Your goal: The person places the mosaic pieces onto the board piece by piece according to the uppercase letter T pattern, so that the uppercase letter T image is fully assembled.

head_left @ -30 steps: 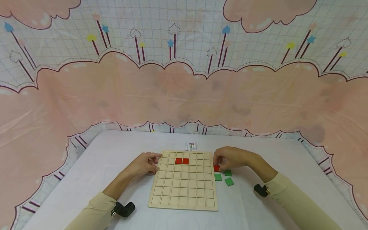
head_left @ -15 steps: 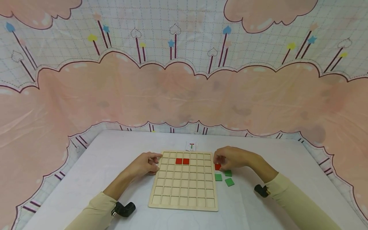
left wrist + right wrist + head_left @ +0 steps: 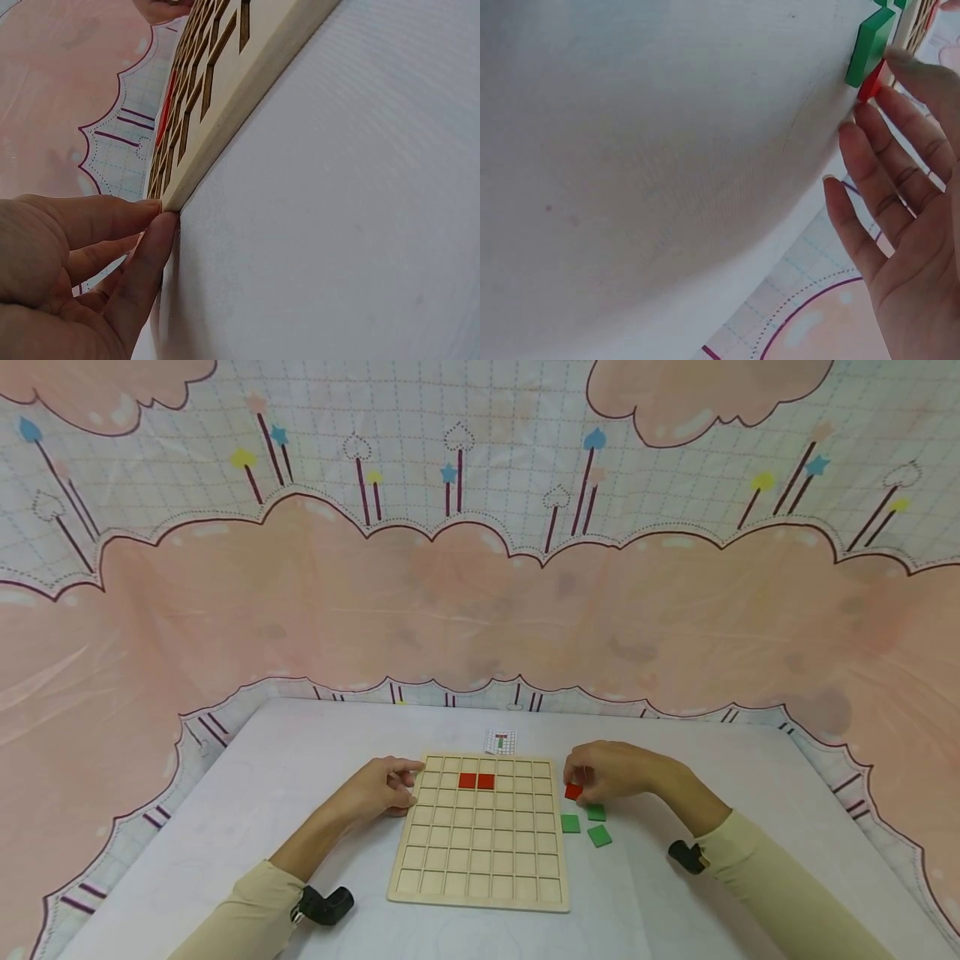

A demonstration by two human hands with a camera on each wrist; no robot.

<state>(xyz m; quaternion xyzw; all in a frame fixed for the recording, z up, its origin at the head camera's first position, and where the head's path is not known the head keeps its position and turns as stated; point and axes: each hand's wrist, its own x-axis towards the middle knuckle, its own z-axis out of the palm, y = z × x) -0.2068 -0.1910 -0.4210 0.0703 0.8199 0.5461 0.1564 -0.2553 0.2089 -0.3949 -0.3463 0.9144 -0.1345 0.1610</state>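
Note:
A square wooden grid board lies on the table, two red tiles side by side in its second row from the back. My left hand holds the board's left edge near the far corner; in the left wrist view, thumb and index fingertips meet at that edge. Just right of the board, my right hand pinches a third red tile between thumb and fingers. In the right wrist view that red tile is partly hidden behind a green tile.
Close below the right hand lie three green tiles. Behind the board is a small printed card showing a red and green T on a grid. A patterned cloth rises behind the white table.
My right hand has drawn slightly right, away from the board, and the red tile in it has moved back and right and turned a little. The left hand stays on the board's edge.

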